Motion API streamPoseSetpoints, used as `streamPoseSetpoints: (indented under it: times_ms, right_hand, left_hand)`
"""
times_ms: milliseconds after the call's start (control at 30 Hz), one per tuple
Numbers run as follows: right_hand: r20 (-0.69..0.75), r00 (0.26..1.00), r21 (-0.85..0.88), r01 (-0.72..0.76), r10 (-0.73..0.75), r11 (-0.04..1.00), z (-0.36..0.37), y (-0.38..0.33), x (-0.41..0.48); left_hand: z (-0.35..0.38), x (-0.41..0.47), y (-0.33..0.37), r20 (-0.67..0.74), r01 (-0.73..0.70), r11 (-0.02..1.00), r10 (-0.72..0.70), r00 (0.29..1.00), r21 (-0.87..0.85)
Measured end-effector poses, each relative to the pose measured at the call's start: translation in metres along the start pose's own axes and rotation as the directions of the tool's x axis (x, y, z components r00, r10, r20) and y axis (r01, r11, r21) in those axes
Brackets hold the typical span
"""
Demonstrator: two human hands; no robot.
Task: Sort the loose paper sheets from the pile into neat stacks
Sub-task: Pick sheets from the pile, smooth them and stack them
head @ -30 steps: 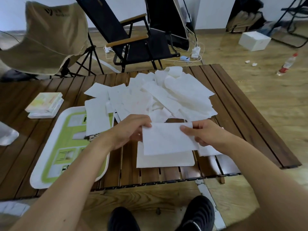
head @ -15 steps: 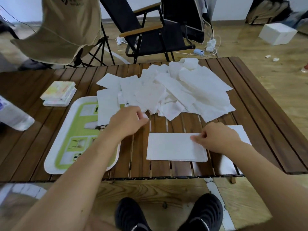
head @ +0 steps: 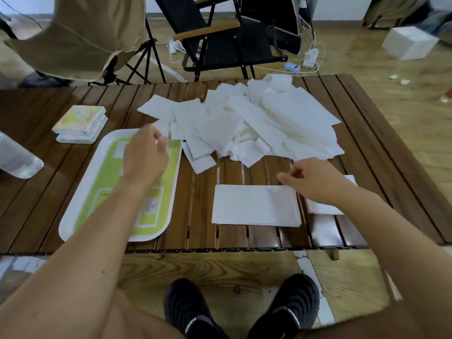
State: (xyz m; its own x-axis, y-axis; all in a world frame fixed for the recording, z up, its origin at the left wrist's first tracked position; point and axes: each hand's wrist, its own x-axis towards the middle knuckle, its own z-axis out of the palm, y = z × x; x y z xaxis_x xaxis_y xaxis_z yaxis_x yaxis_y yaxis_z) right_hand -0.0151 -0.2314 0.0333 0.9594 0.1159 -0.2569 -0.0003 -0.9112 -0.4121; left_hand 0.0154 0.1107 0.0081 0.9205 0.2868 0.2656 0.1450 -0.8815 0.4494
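Head view: my left grip is over the green tray, by the left edge of the loose pile. Blurred, can't tell if it pinches a sheet. Right grip loosely curled, empty, over neat stack near desk front edge.
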Motion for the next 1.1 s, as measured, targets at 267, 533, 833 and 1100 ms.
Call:
streamPoseSetpoints:
  times_ms: [267, 533, 833, 1100]
  right_hand:
    - [0.174, 0.962, 0.751, 0.007, -0.208, 0.66, -0.031, -0.002, -0.018]
    - [0.287, 0.957, 0.466, -0.17, 0.034, 0.868, -0.023, 0.024, -0.014]
    - [0.23, 0.972, 0.003, -0.056, 0.053, 0.998, 0.008, 0.016, -0.007]
    - [0.234, 0.965, -0.173, -0.08, 0.12, 0.982, 0.01, 0.015, -0.005]
  left_hand:
    - [-0.028, -0.046, 0.106, 0.547, 0.324, 0.544, 0.315, 0.776, -0.774]
    - [0.0, -0.054, 0.087, 0.733, 0.294, 0.856, 0.137, 0.666, -0.426]
    - [0.026, -0.063, 0.074, 0.755, 0.033, 0.992, 0.07, 0.652, -0.12]
    - [0.025, -0.051, 0.062, 0.469, -0.208, 0.967, 0.118, 0.876, 0.146]
